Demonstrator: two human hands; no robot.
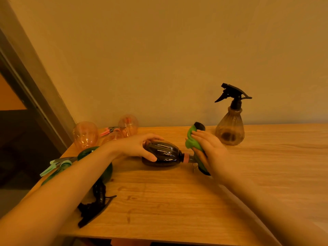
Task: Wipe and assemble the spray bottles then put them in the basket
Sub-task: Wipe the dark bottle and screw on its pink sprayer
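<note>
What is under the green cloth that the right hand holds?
The green cloth covers the spray head at the neck of the dark bottle; only a bit shows below. The right hand hides the rest.

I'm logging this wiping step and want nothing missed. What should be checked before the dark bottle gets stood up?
1. Left hand grips the dark bottle, which lies on its side on the table: ok.
2. Right hand holds the green cloth at the bottle's neck end: ok.
3. Spray head on the dark bottle fully screwed on: cannot tell, cloth and hand cover it.
4. Room to stand it beside the upright assembled bottle: ok.
5. Basket within reach: cannot tell, none in view.
6. Other bottles assembled: not ok, a loose black spray head lies near the front edge.
</note>
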